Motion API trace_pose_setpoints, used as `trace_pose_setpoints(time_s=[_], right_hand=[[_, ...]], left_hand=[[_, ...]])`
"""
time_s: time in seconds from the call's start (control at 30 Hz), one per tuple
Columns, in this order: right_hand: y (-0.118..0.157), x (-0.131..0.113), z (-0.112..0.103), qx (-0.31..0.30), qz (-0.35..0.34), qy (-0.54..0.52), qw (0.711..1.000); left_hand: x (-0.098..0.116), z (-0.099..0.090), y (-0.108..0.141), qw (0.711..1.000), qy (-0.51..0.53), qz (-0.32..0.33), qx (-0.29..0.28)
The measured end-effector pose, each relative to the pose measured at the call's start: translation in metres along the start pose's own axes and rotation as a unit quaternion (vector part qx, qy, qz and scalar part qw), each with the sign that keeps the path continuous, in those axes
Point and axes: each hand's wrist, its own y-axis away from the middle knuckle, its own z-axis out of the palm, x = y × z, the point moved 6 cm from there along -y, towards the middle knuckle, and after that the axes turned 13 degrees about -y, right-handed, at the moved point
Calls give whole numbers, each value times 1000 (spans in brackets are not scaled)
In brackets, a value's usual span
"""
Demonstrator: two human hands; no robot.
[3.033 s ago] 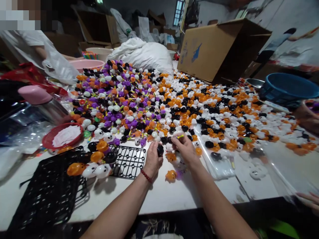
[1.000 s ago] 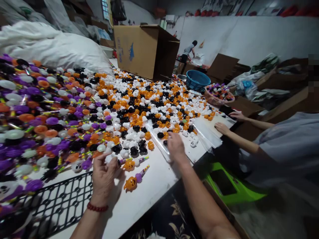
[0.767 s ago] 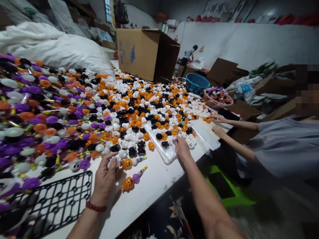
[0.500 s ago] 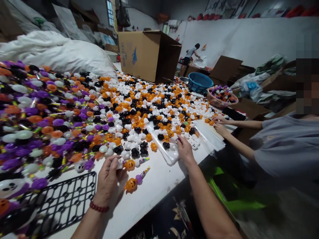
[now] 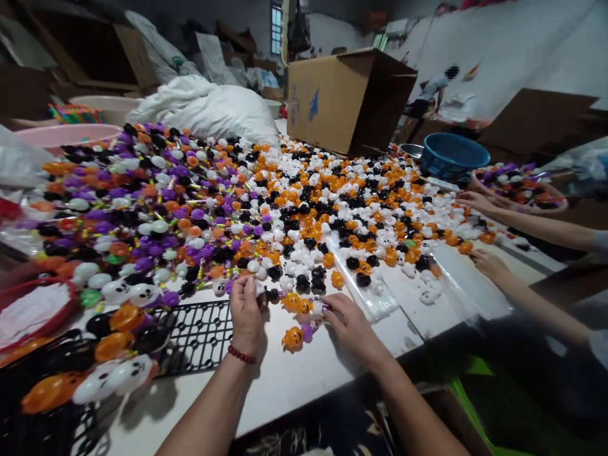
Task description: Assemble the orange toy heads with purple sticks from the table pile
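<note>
Presently the left hand, marked by a red bead bracelet, has its fingers pinched round a small white toy piece at the near edge of the heap of orange, black, white and purple toys. The right hand reaches in beside it, fingers closing on a thin wrapped stick just above an orange pumpkin toy that lies on the bare worktop. To my eye, good practice means keeping both pieces low over the worktop, lining them up squarely before pressing, and holding clear of the black grid tray. A co-worker's hand works apart, at a clear bag.
</note>
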Motion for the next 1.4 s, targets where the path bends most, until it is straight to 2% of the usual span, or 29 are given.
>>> trace_pose_setpoints(time_s=[0.1, 0.2, 0.3, 0.4, 0.57, 0.7, 0.83, 1.0, 1.1, 1.23, 1.4], right_hand=[[-13, -5, 0, 41, -66, 79, 994], [-37, -17, 6, 37, -112, 111, 987], [-67, -31, 23, -8, -141, 125, 982], [-100, -37, 50, -74, -133, 184, 971], [-152, -21, 91, -168, -67, 359, 915], [-174, -16, 116, -223, -71, 358, 904], [-171, -23, 122, -222, -106, 338, 908], [-140, -37, 94, -145, -114, 216, 959], [-115, -46, 78, -128, -123, 97, 979], [-85, -59, 65, -117, -150, -17, 982], [-69, -68, 53, -101, -113, -45, 987]], left_hand=[[-1, 0, 1, 1000, 8, -4, 6], [-3, -5, 0, 999, -17, -12, 28], [-5, -13, -4, 997, -52, 3, 52], [-7, -19, -7, 995, -58, 14, 76], [-8, -18, -7, 997, -49, 15, 64], [-6, -17, -4, 995, -73, 35, 60], [-7, -19, -4, 993, -96, 34, 59], [-9, -20, -5, 994, -89, 28, 61], [-11, -18, -5, 995, -73, 21, 61], [-11, -15, -5, 998, -32, -2, 50], [-10, -11, -6, 999, -12, -30, 36]])
